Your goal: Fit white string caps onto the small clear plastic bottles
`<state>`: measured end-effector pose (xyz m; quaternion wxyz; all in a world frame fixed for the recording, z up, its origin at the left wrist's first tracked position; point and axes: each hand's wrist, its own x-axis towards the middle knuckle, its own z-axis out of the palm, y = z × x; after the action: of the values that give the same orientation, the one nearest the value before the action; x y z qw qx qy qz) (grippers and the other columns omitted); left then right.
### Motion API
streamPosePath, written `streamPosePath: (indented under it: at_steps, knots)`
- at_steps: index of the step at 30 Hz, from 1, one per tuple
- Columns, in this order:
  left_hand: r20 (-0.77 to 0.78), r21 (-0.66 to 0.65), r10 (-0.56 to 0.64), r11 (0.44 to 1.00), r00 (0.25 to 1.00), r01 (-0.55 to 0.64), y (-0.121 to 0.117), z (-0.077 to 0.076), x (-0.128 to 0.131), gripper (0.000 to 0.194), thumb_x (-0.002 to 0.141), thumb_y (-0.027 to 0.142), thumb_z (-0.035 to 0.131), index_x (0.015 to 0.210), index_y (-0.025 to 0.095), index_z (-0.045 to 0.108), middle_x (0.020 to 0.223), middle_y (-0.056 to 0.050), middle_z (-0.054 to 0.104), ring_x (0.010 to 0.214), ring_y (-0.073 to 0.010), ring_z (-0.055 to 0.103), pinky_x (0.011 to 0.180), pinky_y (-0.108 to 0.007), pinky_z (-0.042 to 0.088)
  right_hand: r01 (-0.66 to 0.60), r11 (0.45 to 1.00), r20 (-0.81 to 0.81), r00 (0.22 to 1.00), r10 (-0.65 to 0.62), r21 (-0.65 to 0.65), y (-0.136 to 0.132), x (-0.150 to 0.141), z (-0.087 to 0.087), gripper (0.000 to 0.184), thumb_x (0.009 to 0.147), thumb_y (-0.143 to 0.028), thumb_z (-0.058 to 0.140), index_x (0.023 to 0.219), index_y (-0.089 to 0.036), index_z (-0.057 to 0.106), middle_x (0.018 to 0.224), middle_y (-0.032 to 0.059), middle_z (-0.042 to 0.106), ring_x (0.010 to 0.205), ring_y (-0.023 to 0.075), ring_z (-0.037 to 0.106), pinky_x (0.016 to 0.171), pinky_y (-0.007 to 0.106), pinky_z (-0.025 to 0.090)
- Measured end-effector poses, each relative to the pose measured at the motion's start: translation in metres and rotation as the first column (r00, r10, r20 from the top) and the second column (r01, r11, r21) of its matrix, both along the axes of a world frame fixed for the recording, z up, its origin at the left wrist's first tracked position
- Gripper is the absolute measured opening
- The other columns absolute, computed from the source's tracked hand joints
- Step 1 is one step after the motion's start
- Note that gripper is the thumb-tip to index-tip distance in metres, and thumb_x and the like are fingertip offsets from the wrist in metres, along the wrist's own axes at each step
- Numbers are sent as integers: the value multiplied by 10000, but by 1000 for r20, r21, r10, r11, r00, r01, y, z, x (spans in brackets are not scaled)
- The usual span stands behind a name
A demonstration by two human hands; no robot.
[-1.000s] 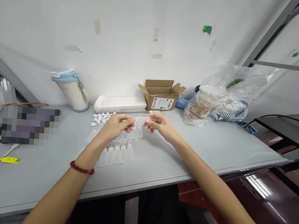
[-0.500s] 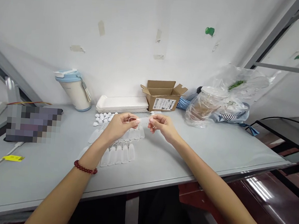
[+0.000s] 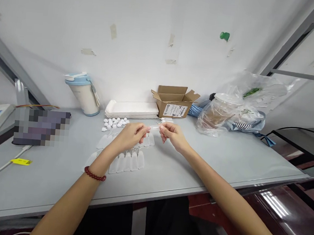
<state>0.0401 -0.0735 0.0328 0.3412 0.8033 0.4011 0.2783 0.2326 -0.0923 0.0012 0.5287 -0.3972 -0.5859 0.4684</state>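
My left hand (image 3: 130, 136) and my right hand (image 3: 172, 134) are raised side by side over the grey table (image 3: 202, 161), both pinched on one small translucent plastic piece (image 3: 154, 127) held between them. Below my hands, rows of the same translucent pieces (image 3: 127, 162) lie on the table. A heap of small white caps (image 3: 114, 123) lies just behind my left hand. A red bead bracelet (image 3: 95, 174) is on my left wrist.
Along the wall stand a blue-lidded tumbler (image 3: 85, 93), a stack of white trays (image 3: 132, 109), an open cardboard box (image 3: 174, 101) and clear plastic bags over a cup (image 3: 228, 110). A blurred dark object (image 3: 40, 126) and a cable with a yellow tag (image 3: 21, 161) lie at the left.
My hands have stayed together on the small piece, my fingers shifting slightly on it. The view has drifted a little to the left.
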Motion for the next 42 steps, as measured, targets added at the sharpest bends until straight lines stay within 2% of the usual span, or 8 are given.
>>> streamPosePath:
  at_steps: [6, 13, 15, 19, 26, 33, 38, 42]
  knots:
    - [-106, 225, 1, 974, 994, 23, 1, -8, 4, 175, 856, 311, 465, 790, 174, 550, 614, 7, 600, 556, -146, 536, 560, -259, 386, 71, 997, 107, 992, -70, -11, 2, 0, -4, 386, 749, -547, 589, 653, -184, 503, 451, -78, 387, 398, 76, 384, 425, 234, 387]
    - [-93, 382, -10, 923, 996, 45, 5, -16, 4, 125, 815, 265, 492, 728, 181, 523, 684, -22, 614, 636, -168, 551, 595, -279, 401, 105, 994, 150, 983, -101, -17, 3, -3, -8, 480, 746, -606, 568, 548, -198, 412, 443, -66, 364, 395, 68, 352, 403, 225, 368]
    - [-43, 339, -20, 940, 999, 33, 4, -16, 6, 138, 811, 289, 517, 737, 175, 545, 712, -29, 632, 661, -170, 575, 623, -284, 432, 131, 990, 108, 986, -125, -48, 4, -4, -9, 488, 741, -615, 573, 550, -198, 409, 450, -72, 329, 393, 67, 341, 383, 221, 357]
    - [75, 40, -53, 998, 996, 50, -2, -11, 8, 208, 813, 369, 565, 780, 164, 586, 715, -24, 669, 668, -162, 641, 635, -266, 487, 160, 981, -5, 987, -162, -109, 3, -7, -7, 505, 743, -638, 559, 552, -206, 381, 479, -76, 287, 388, 69, 346, 353, 227, 359]
    - [224, -265, -94, 952, 970, 154, -4, -5, 9, 357, 864, 463, 504, 732, 142, 588, 687, -28, 643, 607, -153, 655, 610, -282, 543, 172, 983, 71, 982, -177, 70, -2, -9, -3, 495, 815, -624, 489, 588, -192, 405, 529, -57, 368, 422, 73, 417, 407, 226, 395]
    - [266, -268, -9, 960, 964, 83, -3, -4, 9, 376, 849, 475, 531, 684, 139, 565, 652, -3, 599, 538, -121, 616, 553, -251, 515, 172, 978, 151, 970, -190, 121, -7, -9, -1, 450, 850, -581, 469, 629, -191, 429, 514, -61, 403, 425, 75, 433, 445, 225, 391]
    - [248, -335, 40, 941, 968, 47, -3, -2, 8, 404, 858, 467, 514, 634, 136, 573, 545, 16, 556, 449, -90, 557, 481, -212, 445, 179, 964, 232, 947, -223, 195, -9, -9, -1, 355, 832, -530, 533, 875, -178, 551, 570, -60, 464, 473, 81, 462, 476, 221, 387]
    - [245, -318, -14, 943, 969, 94, -6, 1, 7, 395, 818, 460, 573, 600, 131, 601, 535, 0, 582, 437, -93, 550, 470, -214, 438, 147, 977, 196, 965, -176, 154, -9, -7, 1, 360, 820, -535, 533, 841, -176, 559, 526, -66, 436, 458, 80, 429, 479, 228, 380]
